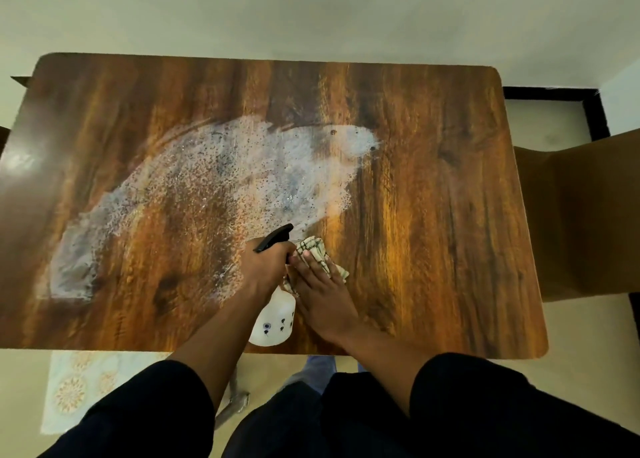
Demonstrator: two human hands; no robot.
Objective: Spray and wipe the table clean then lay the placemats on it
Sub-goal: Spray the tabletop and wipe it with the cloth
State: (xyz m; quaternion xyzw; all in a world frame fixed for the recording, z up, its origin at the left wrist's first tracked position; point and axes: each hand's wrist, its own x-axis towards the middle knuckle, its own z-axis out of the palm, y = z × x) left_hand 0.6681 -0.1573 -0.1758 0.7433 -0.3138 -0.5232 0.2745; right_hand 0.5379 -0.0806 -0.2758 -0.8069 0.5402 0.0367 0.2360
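Note:
A wooden table fills the view, with a wide white patch of spray foam across its left and middle. My left hand grips the black trigger head of a white spray bottle near the front edge. Just to its right, my right hand lies flat with straight fingers on a checked cloth on the table. A pale patterned placemat lies below the table's front edge at the lower left.
A brown chair back stands against the table's right side. A metal chair or table part shows below the front edge. Light floor and a wall lie beyond the far edge.

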